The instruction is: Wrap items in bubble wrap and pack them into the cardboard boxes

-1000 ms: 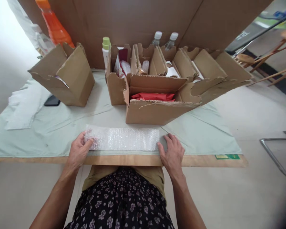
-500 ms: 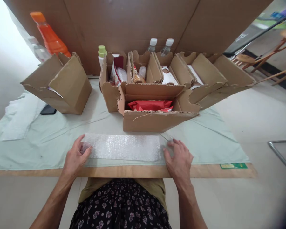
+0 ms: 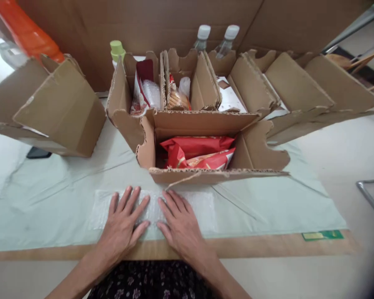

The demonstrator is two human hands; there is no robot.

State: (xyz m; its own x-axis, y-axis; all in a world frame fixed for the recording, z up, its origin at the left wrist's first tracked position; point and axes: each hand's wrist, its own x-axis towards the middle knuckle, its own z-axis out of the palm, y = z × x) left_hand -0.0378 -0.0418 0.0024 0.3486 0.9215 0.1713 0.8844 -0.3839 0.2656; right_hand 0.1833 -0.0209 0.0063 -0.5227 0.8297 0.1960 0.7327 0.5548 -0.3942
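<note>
A strip of bubble wrap [image 3: 204,211] lies flat on the pale green cloth [image 3: 255,207] near the table's front edge. Palm down, my left hand [image 3: 123,222] rests on its left half with the fingers spread. My right hand [image 3: 180,220] presses on the strip just right of the middle, fingers stretched out too. The thumbs are a small gap apart, and neither hand grips anything. Straight ahead of the hands stands an open cardboard box [image 3: 218,176] holding red packets [image 3: 202,153].
Behind it, a row of open cardboard boxes [image 3: 246,87] holds packaged goods. Another box [image 3: 71,112] stands at the left beside a dark phone-like object [image 3: 39,153] and an orange bottle [image 3: 34,35]. Capped bottles [image 3: 202,37] stand behind the row. A green label [image 3: 322,235] marks the wooden edge.
Both hands have moved inward from the ends of the bubble wrap and now lie flat on it. The view has shifted closer to the boxes, showing more of the red packets.
</note>
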